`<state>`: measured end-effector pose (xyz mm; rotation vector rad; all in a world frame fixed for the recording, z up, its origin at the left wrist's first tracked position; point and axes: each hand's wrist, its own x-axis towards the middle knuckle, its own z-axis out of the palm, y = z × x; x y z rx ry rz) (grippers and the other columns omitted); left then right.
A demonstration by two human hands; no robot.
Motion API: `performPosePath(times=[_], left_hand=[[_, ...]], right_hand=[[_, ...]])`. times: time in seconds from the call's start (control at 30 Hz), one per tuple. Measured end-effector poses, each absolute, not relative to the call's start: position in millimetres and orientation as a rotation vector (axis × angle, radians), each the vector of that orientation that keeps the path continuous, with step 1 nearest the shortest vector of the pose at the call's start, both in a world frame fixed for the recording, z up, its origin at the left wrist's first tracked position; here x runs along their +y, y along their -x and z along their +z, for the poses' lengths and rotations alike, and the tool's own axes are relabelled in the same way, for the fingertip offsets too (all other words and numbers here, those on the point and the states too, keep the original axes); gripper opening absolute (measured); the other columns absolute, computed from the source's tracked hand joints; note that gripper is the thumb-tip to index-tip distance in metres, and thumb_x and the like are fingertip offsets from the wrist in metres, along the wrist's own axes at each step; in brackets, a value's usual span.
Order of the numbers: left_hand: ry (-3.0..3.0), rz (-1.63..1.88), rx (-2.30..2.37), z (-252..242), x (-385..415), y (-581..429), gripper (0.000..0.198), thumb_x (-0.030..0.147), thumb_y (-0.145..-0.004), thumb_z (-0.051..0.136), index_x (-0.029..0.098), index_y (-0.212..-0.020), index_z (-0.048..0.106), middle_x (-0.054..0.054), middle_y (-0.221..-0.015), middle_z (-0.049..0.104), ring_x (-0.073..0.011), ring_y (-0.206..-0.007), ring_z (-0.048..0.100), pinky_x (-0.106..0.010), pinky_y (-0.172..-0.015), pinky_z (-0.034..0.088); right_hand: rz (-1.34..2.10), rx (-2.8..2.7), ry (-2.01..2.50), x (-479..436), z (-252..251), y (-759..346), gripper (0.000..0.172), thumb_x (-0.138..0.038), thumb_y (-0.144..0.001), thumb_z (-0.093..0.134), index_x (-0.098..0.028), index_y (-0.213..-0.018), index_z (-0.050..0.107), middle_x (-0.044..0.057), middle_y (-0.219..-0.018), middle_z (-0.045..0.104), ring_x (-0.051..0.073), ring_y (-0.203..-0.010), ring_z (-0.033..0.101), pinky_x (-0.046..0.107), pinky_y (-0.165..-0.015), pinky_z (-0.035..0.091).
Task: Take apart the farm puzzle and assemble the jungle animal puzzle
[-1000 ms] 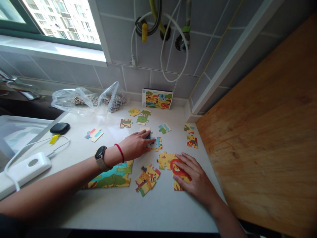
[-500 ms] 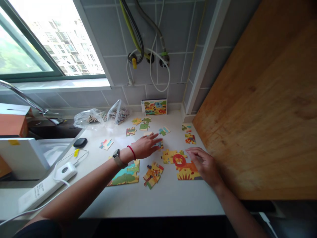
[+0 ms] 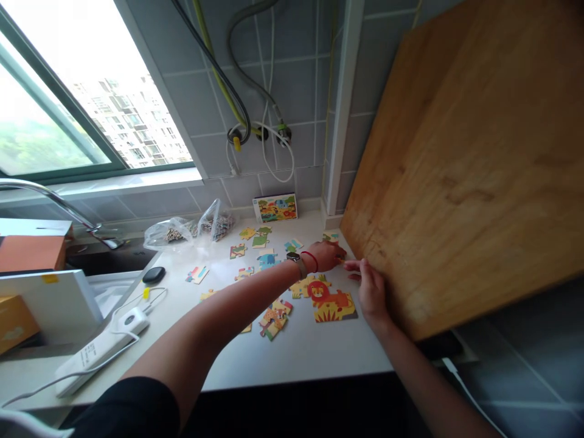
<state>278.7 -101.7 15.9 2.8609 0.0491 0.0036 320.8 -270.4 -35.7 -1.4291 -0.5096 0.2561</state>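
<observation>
Head view: left hand [image 3: 325,256] is seen at a puzzle piece [image 3: 340,260], grip can't be told — right hand [image 3: 370,287] is held spread beside the lion section [image 3: 332,304].

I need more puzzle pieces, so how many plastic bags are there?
2, by the back wall: one bag on the left, another bag touching it on the right.

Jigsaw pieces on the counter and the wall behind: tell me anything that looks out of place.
A yellow hose and a white cable hang loose from the grey tiled wall above the white counter, like exposed, unfinished plumbing.
</observation>
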Motion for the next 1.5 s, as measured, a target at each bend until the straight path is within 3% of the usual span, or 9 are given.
performPosePath(times=[0.1,0.27,0.43,0.53,0.63,0.83,1.07,1.5], left_hand=[[-2.843,0.004,0.039,12,-101,-279,0.023,0.022,-0.098,0.057,0.02,-0.11,0.077,-0.012,-0.118,0.071,-0.0248,-0.111,0.067,-0.034,-0.1,0.052],[-2.784,-0.015,0.069,13,-90,-280,0.024,0.02,-0.091,0.069,0.018,-0.114,0.077,-0.012,-0.115,0.073,-0.0253,-0.119,0.063,-0.033,-0.107,0.048],[-2.692,-0.051,0.296,12,-78,-288,0.063,0.019,-0.065,0.093,0.016,-0.125,0.072,-0.013,-0.122,0.071,-0.0295,-0.115,0.067,-0.035,-0.103,0.053],[-2.606,-0.088,0.413,12,-72,-290,0.067,0.019,-0.06,0.096,0.018,-0.123,0.073,-0.01,-0.116,0.074,-0.0268,-0.104,0.071,-0.034,-0.095,0.057],[-2.507,-0.119,0.469,15,-67,-288,0.06,0.015,-0.063,0.093,0.015,-0.12,0.074,-0.008,-0.102,0.077,-0.0218,-0.091,0.073,-0.03,-0.085,0.06],[-2.313,-0.223,0.408,26,-67,-283,0.027,0.022,-0.089,0.073,0.013,-0.114,0.078,-0.007,-0.095,0.079,-0.0139,-0.078,0.072,-0.024,-0.07,0.062],[-2.288,-0.368,0.253,22,-85,-272,0.022,0.018,-0.082,0.075,0.019,-0.103,0.084,-0.001,-0.081,0.078,-0.0132,-0.071,0.07,-0.022,-0.066,0.06],[-2.538,-0.179,0.161,17,-100,-265,0.013,0.02,-0.085,0.075,0.018,-0.097,0.082,-0.001,-0.085,0.078,-0.0133,-0.077,0.068,-0.021,-0.072,0.049]], right_hand=[[0.257,-0.504,1.412,-271,-33,-319,0.068,-0.079,-0.091,0.046,-0.018,-0.088,0.076,0.014,-0.093,0.079,0.028,-0.089,0.072,0.038,-0.072,0.054],[0.279,-0.512,1.391,-271,-30,-316,0.069,-0.081,-0.089,0.047,-0.019,-0.087,0.076,0.014,-0.093,0.079,0.028,-0.088,0.071,0.038,-0.072,0.054],[0.291,-0.502,1.357,-270,-32,-317,0.069,-0.082,-0.088,0.049,-0.019,-0.087,0.076,0.013,-0.092,0.079,0.028,-0.087,0.072,0.037,-0.071,0.054],[0.299,-0.507,1.347,-271,-32,-317,0.07,-0.084,-0.086,0.049,-0.019,-0.086,0.076,0.013,-0.091,0.078,0.029,-0.086,0.072,0.038,-0.071,0.054],[0.297,-0.493,1.356,-271,-31,-317,0.07,-0.085,-0.083,0.051,-0.02,-0.085,0.075,0.013,-0.089,0.078,0.03,-0.086,0.071,0.039,-0.072,0.055],[0.264,-0.505,1.366,-270,-31,-317,0.066,-0.082,-0.086,0.051,-0.019,-0.086,0.074,0.013,-0.09,0.078,0.03,-0.087,0.07,0.04,-0.076,0.055],[0.233,-0.489,1.359,-268,-34,-318,0.064,-0.079,-0.088,0.051,-0.018,-0.089,0.072,0.013,-0.095,0.076,0.029,-0.094,0.069,0.04,-0.082,0.055],[0.308,-0.566,1.375,-268,-35,-317,0.056,-0.074,-0.091,0.052,-0.021,-0.087,0.071,0.011,-0.093,0.077,0.028,-0.089,0.07,0.038,-0.078,0.055]])
